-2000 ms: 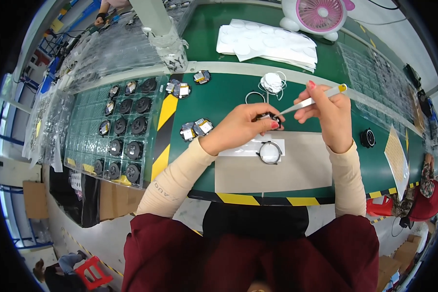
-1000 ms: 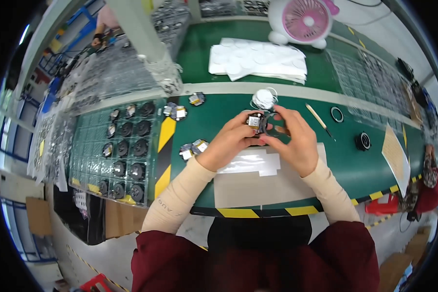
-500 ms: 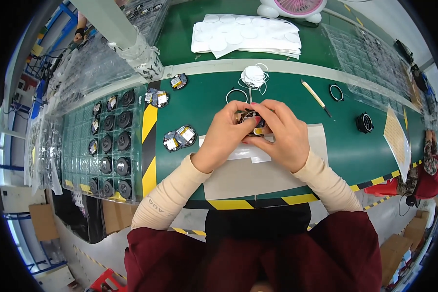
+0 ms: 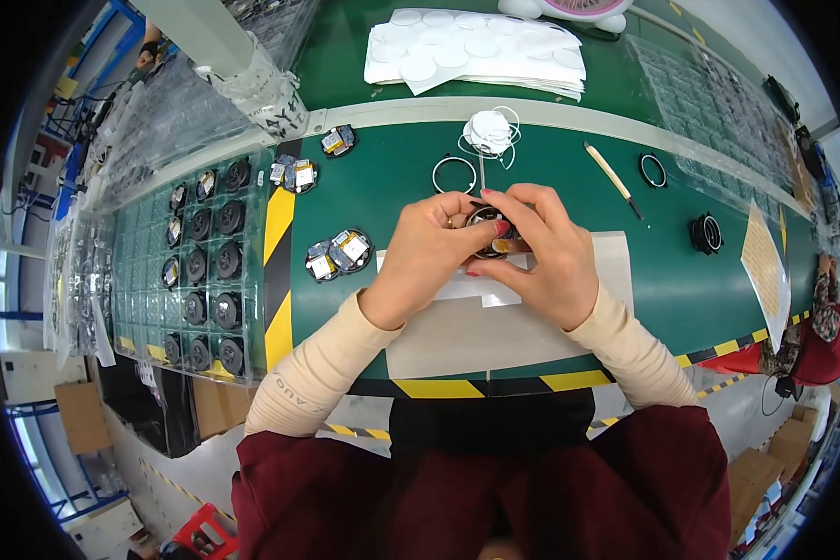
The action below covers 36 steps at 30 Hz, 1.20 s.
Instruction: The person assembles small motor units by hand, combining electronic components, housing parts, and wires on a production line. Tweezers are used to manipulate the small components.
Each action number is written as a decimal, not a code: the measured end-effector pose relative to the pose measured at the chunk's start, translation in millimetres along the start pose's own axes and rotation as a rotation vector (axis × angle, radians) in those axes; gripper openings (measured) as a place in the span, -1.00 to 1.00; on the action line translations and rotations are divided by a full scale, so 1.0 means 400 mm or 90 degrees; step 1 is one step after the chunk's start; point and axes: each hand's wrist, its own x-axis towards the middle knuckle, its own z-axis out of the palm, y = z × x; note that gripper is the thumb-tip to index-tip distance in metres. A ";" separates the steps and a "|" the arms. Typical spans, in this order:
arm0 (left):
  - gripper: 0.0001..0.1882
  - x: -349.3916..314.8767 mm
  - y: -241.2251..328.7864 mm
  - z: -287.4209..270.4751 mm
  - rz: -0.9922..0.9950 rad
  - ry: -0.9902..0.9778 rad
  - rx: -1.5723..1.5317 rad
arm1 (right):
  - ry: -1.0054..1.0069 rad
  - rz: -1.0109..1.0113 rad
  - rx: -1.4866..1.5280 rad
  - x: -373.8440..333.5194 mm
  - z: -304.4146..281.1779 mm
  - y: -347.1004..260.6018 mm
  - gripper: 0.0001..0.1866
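Between my fingers sits a small round black electronic assembly [image 4: 480,218] with a pale ring edge and a yellowish patch low on its side. My left hand [image 4: 418,250] grips it from the left, thumb across its face. On the other side my right hand [image 4: 566,266] closes round it with thumb and fingers. My fingertips hide much of the part. Beneath my hands lie a grey mat [image 4: 495,345] and a glossy white sheet [image 4: 501,301]. Just beyond my fingers lies a thin white ring [image 4: 436,175], near a coil of white cord [image 4: 491,133].
On the left, a clear tray [image 4: 149,313] holds several round black parts. Round electronic modules [image 4: 353,246] lie right of it. To the right are a pen-like tool [image 4: 612,177], a thin black-and-white ring [image 4: 665,171] and a black ringed part [image 4: 707,233]. White sheets [image 4: 476,56] lie at the back.
Both hands keep hold of the round assembly. My left thumb has shifted across its face, and more of the pale ring edge shows. The whole view has tilted slightly.
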 end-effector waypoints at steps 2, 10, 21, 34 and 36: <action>-0.82 0.000 -0.001 -0.003 -0.009 0.000 -0.005 | 0.004 -0.005 0.008 -0.001 0.003 -0.001 -0.39; -0.78 -0.005 0.009 -0.003 -0.034 -0.003 -0.012 | -0.027 0.016 0.004 -0.003 0.004 -0.002 -0.38; -0.78 -0.003 0.009 -0.002 -0.036 -0.005 -0.016 | -0.038 0.029 0.008 -0.003 0.003 -0.004 -0.39; -0.78 -0.001 0.008 -0.006 -0.053 0.000 -0.005 | -0.069 0.065 0.033 -0.001 -0.002 -0.012 -0.33; -0.78 -0.001 0.009 -0.005 -0.053 0.000 0.002 | -0.049 0.041 0.021 -0.001 0.003 -0.007 -0.36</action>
